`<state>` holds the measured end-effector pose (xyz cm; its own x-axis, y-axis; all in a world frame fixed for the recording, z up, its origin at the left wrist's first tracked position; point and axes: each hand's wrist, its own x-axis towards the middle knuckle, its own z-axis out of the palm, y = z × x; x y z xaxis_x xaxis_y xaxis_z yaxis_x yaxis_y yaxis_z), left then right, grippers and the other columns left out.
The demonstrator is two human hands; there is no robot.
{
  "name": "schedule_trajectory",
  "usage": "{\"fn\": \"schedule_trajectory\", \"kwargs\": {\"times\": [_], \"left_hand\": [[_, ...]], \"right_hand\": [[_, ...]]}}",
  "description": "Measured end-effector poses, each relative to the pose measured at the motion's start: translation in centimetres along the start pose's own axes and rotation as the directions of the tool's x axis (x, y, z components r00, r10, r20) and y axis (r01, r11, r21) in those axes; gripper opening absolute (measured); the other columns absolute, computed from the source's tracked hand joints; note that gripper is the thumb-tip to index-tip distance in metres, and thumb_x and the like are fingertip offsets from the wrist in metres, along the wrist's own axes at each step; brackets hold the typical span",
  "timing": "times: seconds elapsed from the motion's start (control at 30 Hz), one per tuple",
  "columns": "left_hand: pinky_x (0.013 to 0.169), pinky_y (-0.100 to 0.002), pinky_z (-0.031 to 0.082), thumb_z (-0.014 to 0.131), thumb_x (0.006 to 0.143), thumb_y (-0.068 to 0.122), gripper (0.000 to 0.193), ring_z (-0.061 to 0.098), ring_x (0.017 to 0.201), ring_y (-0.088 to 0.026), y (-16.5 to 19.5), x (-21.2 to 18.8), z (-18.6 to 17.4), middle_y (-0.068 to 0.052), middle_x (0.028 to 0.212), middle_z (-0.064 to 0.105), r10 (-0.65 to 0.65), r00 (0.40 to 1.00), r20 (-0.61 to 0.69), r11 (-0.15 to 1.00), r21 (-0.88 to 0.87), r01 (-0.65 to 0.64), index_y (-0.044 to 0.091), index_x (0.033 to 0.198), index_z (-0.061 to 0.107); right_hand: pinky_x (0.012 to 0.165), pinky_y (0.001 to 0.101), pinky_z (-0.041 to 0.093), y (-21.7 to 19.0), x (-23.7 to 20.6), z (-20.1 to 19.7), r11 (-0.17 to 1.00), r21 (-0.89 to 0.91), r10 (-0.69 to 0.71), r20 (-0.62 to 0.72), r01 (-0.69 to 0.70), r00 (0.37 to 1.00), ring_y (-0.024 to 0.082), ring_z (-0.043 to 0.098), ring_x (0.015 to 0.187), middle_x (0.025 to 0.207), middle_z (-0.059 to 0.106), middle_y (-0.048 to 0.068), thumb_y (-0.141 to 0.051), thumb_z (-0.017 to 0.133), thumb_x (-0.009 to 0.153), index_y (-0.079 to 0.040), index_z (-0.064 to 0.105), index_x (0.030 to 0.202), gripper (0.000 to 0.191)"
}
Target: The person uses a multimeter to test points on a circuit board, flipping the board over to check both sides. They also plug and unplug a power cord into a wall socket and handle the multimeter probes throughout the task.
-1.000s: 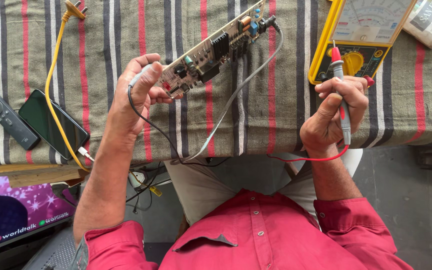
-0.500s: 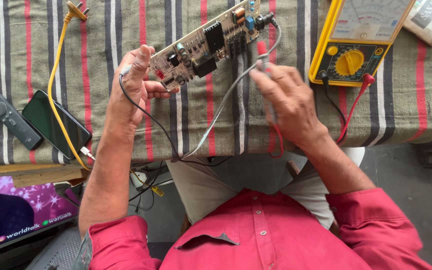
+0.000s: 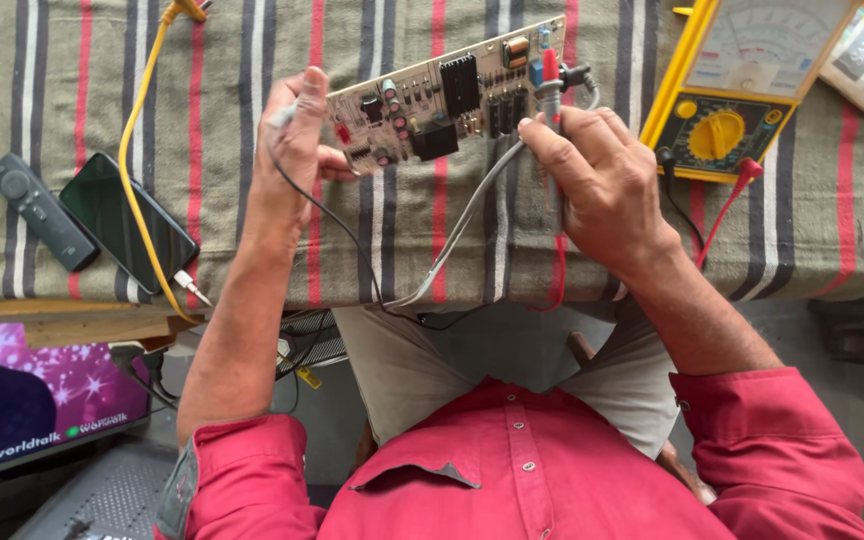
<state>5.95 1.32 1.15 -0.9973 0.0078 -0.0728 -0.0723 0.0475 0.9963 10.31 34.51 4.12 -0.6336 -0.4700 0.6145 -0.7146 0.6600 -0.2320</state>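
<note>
Daylight fell soft and even, bright overall, with only faint shadows under the fingers [image 3: 564,140] on the striped cloth [image 3: 232,110]. Focus was sharp there; no glare, slight stretching toward the edges.

The left hand [image 3: 292,150] grips one end of a pale rectangular circuit board [image 3: 447,95] studded with black components, tilted above the striped cloth-covered bench [image 3: 232,60]. The right hand [image 3: 602,185] presses a red-tipped grey test probe [image 3: 550,85] against the board's other end, near a yellow analogue multimeter [image 3: 742,85].
</note>
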Motion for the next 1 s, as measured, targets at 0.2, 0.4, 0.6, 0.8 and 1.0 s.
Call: {"fn": "schedule_trajectory", "kwargs": {"times": [0.2,0.4,0.6,0.8,1.0], "left_hand": [[0.06,-0.023,0.057,0.039,0.124,0.042,0.046,0.067,0.063,-0.008,-1.0,0.6,-0.8,-0.024,0.14,0.065,0.556,0.826,-0.093,0.693,0.6,-0.399,0.005,0.151,0.041],[0.051,-0.024,0.053,0.039,0.124,0.028,0.036,0.06,0.059,-0.007,-1.0,-0.1,3.3,-0.016,0.138,0.068,0.71,0.696,0.106,0.588,0.456,-0.669,0.01,0.155,0.036],[0.06,-0.024,0.058,0.05,0.119,0.017,0.035,0.071,0.073,-0.009,-0.9,-0.5,8.0,-0.013,0.131,0.071,0.662,0.725,0.19,0.644,0.352,-0.68,0.009,0.15,0.034],[0.095,-0.038,0.059,0.067,0.111,0.016,0.03,0.07,0.115,-0.026,0.3,-2.2,8.9,-0.014,0.125,0.07,0.741,0.614,0.273,0.486,0.413,-0.77,0.003,0.136,0.057],[0.118,-0.048,0.045,0.078,0.102,0.017,0.023,0.061,0.133,-0.034,3.4,-1.4,7.6,-0.012,0.132,0.068,0.698,0.635,0.33,0.491,0.425,-0.76,0.004,0.121,0.072]], "right_hand": [[0.084,0.0436,0.056,-0.4,0.3,0.4,0.999,0.01,0.039,-0.008,-0.039,0.999,0.034,0.065,0.104,0.116,0.067,0.016,0.005,0.072,0.095,-0.003,0.068,0.13,0.036],[0.092,0.0445,0.056,-0.6,-0.2,1.1,0.998,-0.057,-0.016,-0.026,0.015,1.0,0.034,0.065,0.112,0.114,0.07,0.015,0.003,0.078,0.096,-0.003,0.07,0.126,0.032],[0.095,0.0441,0.059,-0.6,-1.5,0.8,0.999,0.032,-0.03,-0.032,0.031,0.999,0.033,0.071,0.106,0.106,0.072,0.016,0.007,0.075,0.097,0.003,0.067,0.125,0.029],[0.084,0.0389,0.061,-0.5,-2.6,1.0,0.99,0.136,0.059,-0.134,-0.041,0.989,0.031,0.073,0.096,0.103,0.07,0.017,0.004,0.067,0.108,0.008,0.06,0.132,0.026],[0.079,0.0363,0.058,-0.9,-2.7,0.9,0.973,0.191,0.16,-0.141,-0.131,0.977,0.028,0.071,0.094,0.105,0.07,0.017,-0.011,0.065,0.111,0.006,0.061,0.133,0.029]]}}
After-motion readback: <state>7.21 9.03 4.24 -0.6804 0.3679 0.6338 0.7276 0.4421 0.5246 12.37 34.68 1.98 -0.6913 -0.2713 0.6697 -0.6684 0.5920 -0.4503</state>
